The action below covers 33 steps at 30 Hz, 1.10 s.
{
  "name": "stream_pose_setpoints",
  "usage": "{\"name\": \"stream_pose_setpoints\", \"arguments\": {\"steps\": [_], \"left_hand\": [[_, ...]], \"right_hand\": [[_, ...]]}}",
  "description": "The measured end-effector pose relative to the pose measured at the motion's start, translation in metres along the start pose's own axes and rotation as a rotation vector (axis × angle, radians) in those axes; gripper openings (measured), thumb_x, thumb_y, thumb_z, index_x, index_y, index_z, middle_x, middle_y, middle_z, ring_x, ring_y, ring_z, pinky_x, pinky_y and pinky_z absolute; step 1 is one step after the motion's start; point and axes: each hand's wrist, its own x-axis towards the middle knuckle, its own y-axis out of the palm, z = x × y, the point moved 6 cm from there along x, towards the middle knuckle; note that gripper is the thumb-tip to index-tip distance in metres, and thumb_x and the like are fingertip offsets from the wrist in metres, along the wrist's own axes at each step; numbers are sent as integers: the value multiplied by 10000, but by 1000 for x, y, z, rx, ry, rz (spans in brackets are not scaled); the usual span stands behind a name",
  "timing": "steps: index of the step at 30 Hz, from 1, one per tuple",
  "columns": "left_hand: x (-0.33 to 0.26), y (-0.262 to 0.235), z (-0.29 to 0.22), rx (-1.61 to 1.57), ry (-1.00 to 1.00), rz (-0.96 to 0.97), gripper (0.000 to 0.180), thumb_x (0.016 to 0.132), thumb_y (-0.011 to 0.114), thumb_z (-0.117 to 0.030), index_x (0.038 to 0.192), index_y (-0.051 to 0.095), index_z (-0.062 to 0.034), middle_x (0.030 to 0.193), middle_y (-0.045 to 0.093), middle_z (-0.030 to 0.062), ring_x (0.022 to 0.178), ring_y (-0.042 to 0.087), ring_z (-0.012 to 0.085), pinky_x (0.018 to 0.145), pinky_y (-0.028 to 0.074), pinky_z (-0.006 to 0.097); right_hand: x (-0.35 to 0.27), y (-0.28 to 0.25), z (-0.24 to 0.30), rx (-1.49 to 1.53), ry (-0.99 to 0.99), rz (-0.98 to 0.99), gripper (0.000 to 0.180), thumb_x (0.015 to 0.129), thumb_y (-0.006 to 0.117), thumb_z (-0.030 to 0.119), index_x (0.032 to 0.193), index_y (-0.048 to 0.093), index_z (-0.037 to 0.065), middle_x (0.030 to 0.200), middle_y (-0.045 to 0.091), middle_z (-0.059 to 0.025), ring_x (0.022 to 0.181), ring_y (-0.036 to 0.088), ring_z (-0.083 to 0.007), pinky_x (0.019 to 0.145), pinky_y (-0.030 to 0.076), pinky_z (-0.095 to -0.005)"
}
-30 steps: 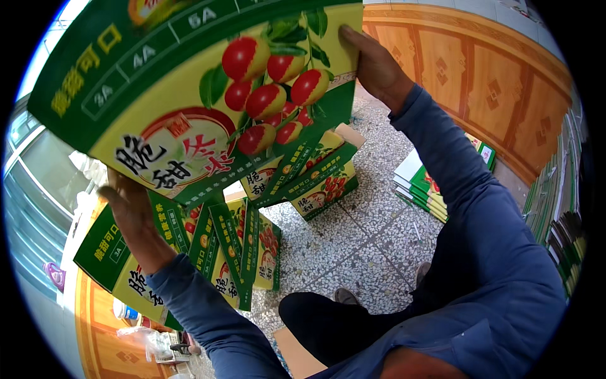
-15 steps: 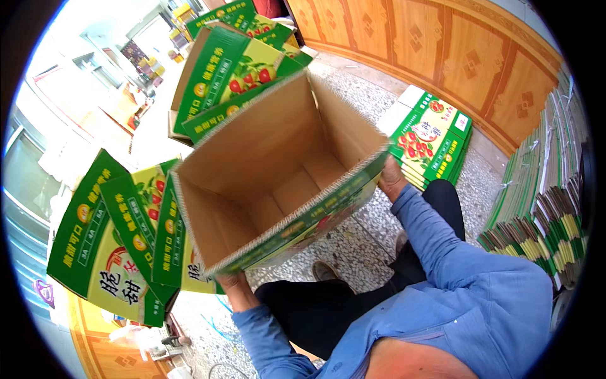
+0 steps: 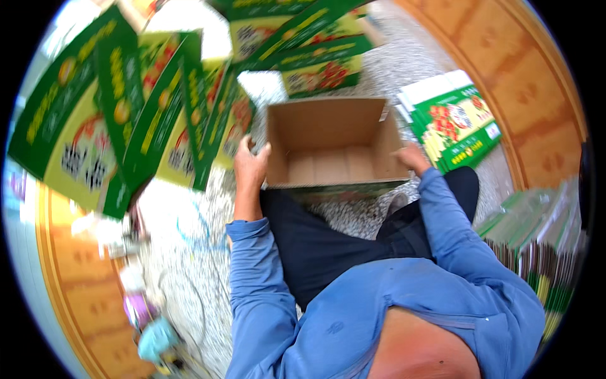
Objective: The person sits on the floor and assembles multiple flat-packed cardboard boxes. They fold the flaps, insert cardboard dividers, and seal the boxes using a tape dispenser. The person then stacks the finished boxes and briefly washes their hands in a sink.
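Note:
An open cardboard box [image 3: 328,136], plain brown inside and green printed outside, is in front of my legs with its opening toward me. My left hand [image 3: 251,163] is beside the box's left wall, thumb and fingers apart, and does not grip it. At the opposite side, my right hand [image 3: 413,158] holds the right wall by its edge, with the fingertips reaching over the rim. The box's underside is hidden.
Several green-and-yellow printed boxes [image 3: 82,145] stand at left, with more boxes [image 3: 322,72] beyond mine. At right lie a stack of flat printed cartons [image 3: 454,120] and bundled flattened cartons [image 3: 536,252]. Cords and small items [image 3: 158,341] are on the floor at lower left.
The box has come down from a tilted hold and now sits squarer before my legs. My left hand has let go of its near left corner. The view has turned.

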Motion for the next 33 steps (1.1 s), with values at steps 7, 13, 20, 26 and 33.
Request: {"name": "stream_pose_setpoints", "arguments": {"steps": [7,13,20,26,33], "left_hand": [[-181,-84,271,203,-617,-313,416,793,688,-342,973,665,33,899,686,183,834,656,276,754,500,378],[-351,-3,386,398,-949,-87,704,659,828,-336,1167,520,41,1142,577,229,1049,568,399,875,481,450],[-373,45,368,753,-963,99,715,651,829,-275,1189,424,-31,1166,471,159,1048,523,345,841,499,448],[-373,43,393,853,-892,-7,407,704,733,-133,1005,489,-8,1063,492,184,960,544,341,817,507,429],[-373,34,396,673,-840,83,431,660,761,-147,965,496,2,1053,521,206,952,568,371,803,514,435]], "right_hand": [[19,-34,9,804,158,-97,267,698,624,22,954,646,-54,802,652,-73,673,614,-163,638,508,-292],[51,-37,36,725,129,-41,315,707,614,37,1007,628,-59,857,649,-95,710,615,-171,671,513,-295],[36,-40,54,631,150,-26,352,710,604,61,1042,607,-57,887,641,-104,740,616,-188,692,518,-299],[32,-35,51,644,136,-31,316,710,608,72,1007,610,-36,849,638,-91,721,614,-184,662,514,-302],[37,-33,53,583,77,-8,294,714,604,76,992,615,-19,821,625,-68,723,601,-157,661,503,-283]]}}
